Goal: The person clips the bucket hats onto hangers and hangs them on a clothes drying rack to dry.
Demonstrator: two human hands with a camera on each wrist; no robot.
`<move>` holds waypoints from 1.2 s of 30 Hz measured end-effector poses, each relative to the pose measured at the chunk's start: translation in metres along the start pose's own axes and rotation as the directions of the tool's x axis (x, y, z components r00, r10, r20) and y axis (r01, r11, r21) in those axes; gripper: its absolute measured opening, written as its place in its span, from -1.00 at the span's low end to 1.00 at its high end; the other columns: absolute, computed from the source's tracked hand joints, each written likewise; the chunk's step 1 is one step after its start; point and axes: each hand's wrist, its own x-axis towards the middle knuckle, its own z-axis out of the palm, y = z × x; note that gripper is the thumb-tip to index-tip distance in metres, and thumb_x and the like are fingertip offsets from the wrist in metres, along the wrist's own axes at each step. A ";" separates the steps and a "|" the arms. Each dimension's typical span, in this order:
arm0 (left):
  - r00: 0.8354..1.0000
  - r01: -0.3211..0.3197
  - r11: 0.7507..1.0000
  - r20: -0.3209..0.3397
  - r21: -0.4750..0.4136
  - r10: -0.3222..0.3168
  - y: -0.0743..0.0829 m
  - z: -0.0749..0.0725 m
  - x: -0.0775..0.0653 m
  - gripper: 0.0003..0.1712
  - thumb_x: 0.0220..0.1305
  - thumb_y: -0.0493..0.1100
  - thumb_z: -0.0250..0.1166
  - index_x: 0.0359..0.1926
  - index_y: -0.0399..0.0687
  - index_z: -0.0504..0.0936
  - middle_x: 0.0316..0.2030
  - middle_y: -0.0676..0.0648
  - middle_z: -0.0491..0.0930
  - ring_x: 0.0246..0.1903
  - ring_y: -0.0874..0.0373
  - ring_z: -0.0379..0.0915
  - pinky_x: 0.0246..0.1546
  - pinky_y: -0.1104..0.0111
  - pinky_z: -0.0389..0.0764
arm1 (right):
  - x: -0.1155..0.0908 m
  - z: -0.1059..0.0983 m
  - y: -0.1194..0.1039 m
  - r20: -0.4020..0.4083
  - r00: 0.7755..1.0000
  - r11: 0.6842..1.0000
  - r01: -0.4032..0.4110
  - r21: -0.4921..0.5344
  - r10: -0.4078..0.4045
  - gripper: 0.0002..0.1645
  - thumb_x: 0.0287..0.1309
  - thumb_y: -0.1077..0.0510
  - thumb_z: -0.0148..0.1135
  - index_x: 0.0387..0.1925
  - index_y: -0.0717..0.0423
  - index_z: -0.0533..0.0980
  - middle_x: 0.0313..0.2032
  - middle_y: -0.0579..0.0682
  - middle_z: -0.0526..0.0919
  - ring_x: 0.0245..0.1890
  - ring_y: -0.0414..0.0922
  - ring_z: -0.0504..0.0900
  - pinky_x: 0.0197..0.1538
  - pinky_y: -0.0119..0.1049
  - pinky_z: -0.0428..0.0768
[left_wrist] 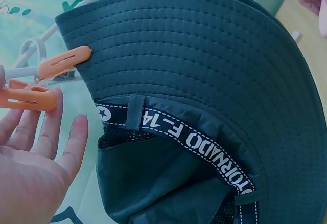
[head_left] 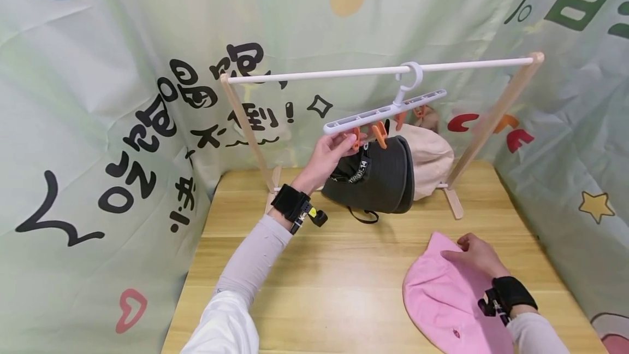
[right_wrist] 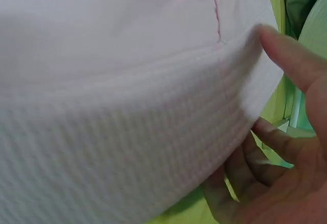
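My left hand pinches an orange clip at the left end of a white clip hanger. A second orange clip grips the brim edge of a dark bucket hat, whose inner band carries white lettering. In the head view the dark hat hangs below the hanger, its strap trailing near the tabletop. My right hand holds the brim of a pink hat on the table. In the right wrist view, the thumb lies on the stitched brim and the other fingers curl beneath its edge.
The hanger hooks over a white rod on a wooden stand. Behind the dark hat hangs a beige hat, under the hanger's right part. Printed cloth surrounds the wooden table at the back and sides.
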 end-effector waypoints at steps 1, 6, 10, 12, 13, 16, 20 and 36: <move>1.000 0.002 1.000 0.000 -0.001 -0.002 0.001 -0.001 0.000 -0.60 0.47 -0.27 0.13 0.26 -0.32 0.42 0.05 -0.28 0.61 0.06 -0.23 0.49 0.11 -0.01 0.52 | 0.002 0.000 -0.001 0.019 1.000 1.000 -0.002 -0.004 0.002 -0.19 0.02 -0.23 0.44 -0.12 0.42 0.40 -0.29 0.23 0.60 -0.30 0.07 0.54 -0.29 -0.19 0.45; 1.000 0.016 1.000 0.017 -0.004 -0.016 0.005 -0.004 0.000 -0.59 0.43 -0.29 0.18 0.26 -0.22 0.44 0.05 -0.24 0.61 0.08 -0.24 0.48 0.10 0.01 0.53 | 0.009 -0.001 -0.005 0.092 0.996 1.000 0.017 -0.017 -0.015 -0.35 0.01 -0.18 0.46 -0.26 0.33 0.44 -0.38 0.10 0.56 -0.38 0.00 0.47 -0.34 -0.22 0.40; 1.000 0.024 1.000 0.018 -0.003 -0.024 0.010 -0.006 0.000 -0.58 0.42 -0.29 0.19 0.26 -0.19 0.46 0.10 -0.32 0.58 0.09 -0.21 0.49 0.09 0.08 0.55 | 0.011 -0.001 -0.006 0.120 0.992 0.998 0.039 0.054 -0.045 -0.55 0.10 -0.07 0.42 -0.33 0.25 0.52 -0.41 0.04 0.53 -0.38 -0.04 0.42 -0.32 -0.24 0.35; 1.000 0.028 1.000 0.009 0.015 -0.028 0.012 -0.007 -0.001 -0.58 0.42 -0.28 0.20 0.26 -0.18 0.47 0.10 -0.33 0.57 0.07 -0.17 0.52 0.05 0.16 0.59 | 0.010 -0.001 -0.007 0.120 0.991 0.993 0.047 0.113 -0.061 -0.63 0.14 0.00 0.41 -0.34 0.24 0.53 -0.43 0.03 0.53 -0.38 -0.06 0.41 -0.31 -0.25 0.35; 1.000 0.027 0.999 0.008 0.023 -0.027 0.013 -0.007 -0.001 -0.58 0.41 -0.28 0.21 0.26 -0.19 0.48 0.10 -0.33 0.57 0.06 -0.16 0.52 0.03 0.20 0.60 | 0.010 -0.001 -0.008 0.119 0.990 0.989 0.054 0.140 -0.071 -0.66 0.15 0.04 0.40 -0.34 0.26 0.53 -0.43 0.03 0.53 -0.38 -0.07 0.41 -0.32 -0.26 0.35; 0.999 0.007 0.999 0.033 0.038 -0.009 0.015 -0.009 0.000 -0.58 0.40 -0.31 0.21 0.25 -0.26 0.48 0.07 -0.35 0.58 0.02 -0.17 0.53 -0.02 0.25 0.62 | 0.009 -0.001 -0.011 0.107 0.989 0.976 0.079 0.205 -0.103 -0.72 0.16 0.14 0.37 -0.33 0.31 0.51 -0.45 0.04 0.53 -0.40 -0.10 0.41 -0.33 -0.29 0.37; 0.997 -0.017 0.998 0.077 0.061 0.012 0.017 -0.012 0.001 -0.58 0.36 -0.34 0.25 0.21 -0.35 0.49 -0.07 -0.32 0.63 -0.15 -0.06 0.57 -0.09 0.30 0.63 | 0.009 -0.002 -0.016 0.123 0.983 0.963 0.100 0.251 -0.135 -0.72 0.18 0.21 0.34 -0.28 0.38 0.48 -0.40 0.10 0.57 -0.39 -0.11 0.43 -0.33 -0.31 0.40; 0.982 0.078 0.986 0.160 0.149 -0.101 0.036 -0.019 0.010 -0.71 0.25 -0.33 0.35 -0.03 -0.36 0.58 -0.21 -0.17 0.68 -0.07 -0.05 0.61 -0.08 0.29 0.62 | -0.005 -0.014 -0.039 -0.068 0.963 0.947 0.270 0.174 -0.262 -0.84 0.28 0.15 0.29 -0.32 0.19 0.57 -0.55 -0.05 0.51 -0.53 -0.27 0.36 -0.47 -0.40 0.34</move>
